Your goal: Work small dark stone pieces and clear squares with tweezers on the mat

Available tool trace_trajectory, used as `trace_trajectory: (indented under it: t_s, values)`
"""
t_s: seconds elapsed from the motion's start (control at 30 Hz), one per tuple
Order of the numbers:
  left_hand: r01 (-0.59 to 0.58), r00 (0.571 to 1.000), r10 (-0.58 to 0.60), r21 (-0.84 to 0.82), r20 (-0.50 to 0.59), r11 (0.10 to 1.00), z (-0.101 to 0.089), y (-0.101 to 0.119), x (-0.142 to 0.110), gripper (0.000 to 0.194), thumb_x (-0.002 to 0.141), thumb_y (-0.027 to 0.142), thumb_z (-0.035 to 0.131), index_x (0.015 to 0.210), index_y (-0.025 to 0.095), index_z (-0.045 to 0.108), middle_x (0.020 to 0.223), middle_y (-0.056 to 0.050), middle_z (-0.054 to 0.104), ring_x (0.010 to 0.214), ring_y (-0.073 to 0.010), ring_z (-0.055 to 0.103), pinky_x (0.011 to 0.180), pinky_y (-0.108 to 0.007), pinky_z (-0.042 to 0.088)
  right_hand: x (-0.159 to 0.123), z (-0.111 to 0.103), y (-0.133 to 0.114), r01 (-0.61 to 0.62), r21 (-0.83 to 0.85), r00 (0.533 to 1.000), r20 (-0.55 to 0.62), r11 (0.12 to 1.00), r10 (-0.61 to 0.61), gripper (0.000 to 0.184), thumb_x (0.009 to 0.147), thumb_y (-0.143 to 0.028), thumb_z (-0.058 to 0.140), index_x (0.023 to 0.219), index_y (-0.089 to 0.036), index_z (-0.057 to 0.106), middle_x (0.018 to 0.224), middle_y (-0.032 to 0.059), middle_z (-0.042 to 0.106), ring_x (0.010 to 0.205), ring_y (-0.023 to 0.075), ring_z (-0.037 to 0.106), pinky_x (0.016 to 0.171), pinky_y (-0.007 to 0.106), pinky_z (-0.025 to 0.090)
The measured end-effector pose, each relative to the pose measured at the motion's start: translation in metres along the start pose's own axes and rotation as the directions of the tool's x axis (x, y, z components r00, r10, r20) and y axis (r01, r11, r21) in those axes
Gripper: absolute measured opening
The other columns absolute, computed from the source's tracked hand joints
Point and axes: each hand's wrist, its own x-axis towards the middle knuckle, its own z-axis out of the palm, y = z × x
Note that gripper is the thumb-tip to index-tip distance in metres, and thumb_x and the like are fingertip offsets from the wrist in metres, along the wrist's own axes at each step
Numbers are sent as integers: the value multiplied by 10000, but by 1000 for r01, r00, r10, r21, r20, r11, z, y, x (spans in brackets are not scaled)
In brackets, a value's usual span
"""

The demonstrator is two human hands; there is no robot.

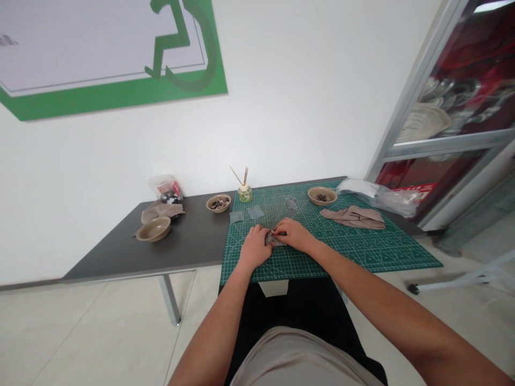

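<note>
At the front of the green cutting mat [257, 271], a small clear plastic bag [278, 242] lies between my hands. My left hand [255, 249] is closed on the bag's left side, its fingertips near the upper edge. From the right, my right hand [296, 235] pinches the upper part of the same bag, near a small dark item. Its contents are partly hidden by my fingers. Beyond my left hand lie two flat clear bags, a left bag [236, 216] and a right bag [255, 212]. Farther back is another small bag [292, 202].
A bowl of stones [219, 203] and a reed diffuser [245, 193] stand behind. A bowl with dark pieces [322, 197], a brown cloth [356, 217] and plastic wrapping [378, 197] are rightward. Leftward are another bowl [153, 230] and a filled bag [167, 188].
</note>
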Motion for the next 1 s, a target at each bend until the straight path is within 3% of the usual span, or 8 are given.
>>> trace_trajectory:
  t_s: [0.23, 0.4, 0.57, 0.77, 1.0]
  values:
    - [6, 1000, -6, 13, 1, 1000, 0, 1, 1, 293, 809, 255, 638, 1092, 180, 645, 1084, -90, 589, 1041, -257, 506, 954, -405, 436, -1, -1, -2, -48, -29, 999, -10, 998, 48, 104, 854, -227, 671, 878, -216, 771, 951, 54, 731, 940, 217, 594, 884, 371, 450]
    - [8, 1000, -8, 2, 4, 1000, 0, 1, 0, 272, 810, 258, 635, 1070, 184, 651, 1076, -85, 587, 1042, -249, 504, 952, -396, 439, -1, 5, -5, 9, 43, 1000, 9, 999, -9, 93, 829, -236, 706, 896, -234, 771, 964, 43, 727, 943, 198, 605, 877, 347, 458]
    - [-1, 1000, 1, 1, 2, 1000, 0, -1, 0, 284, 815, 267, 632, 1086, 185, 652, 1091, -86, 589, 1046, -250, 506, 956, -398, 440, -12, 1, -3, -45, 28, 997, -59, 999, 47, 66, 802, -227, 725, 848, -225, 771, 959, 47, 721, 911, 200, 608, 870, 359, 462]
    - [4, 1000, -4, -1, 10, 1000, -1, 1, 0, 291, 818, 254, 622, 1103, 200, 646, 1107, -80, 592, 1059, -247, 508, 970, -393, 438, -9, 3, -8, 14, 23, 1000, -6, 1000, -14, 115, 838, -222, 690, 922, -226, 769, 992, 44, 735, 960, 203, 602, 891, 352, 457]
    - [-2, 1000, 2, -11, 7, 1000, -3, 2, -1, 280, 817, 257, 621, 1089, 195, 648, 1103, -86, 593, 1055, -254, 514, 962, -412, 440, -6, 2, -12, -87, -40, 994, -75, 995, 84, 66, 814, -197, 692, 822, -198, 757, 894, 55, 713, 904, 212, 566, 870, 359, 443]
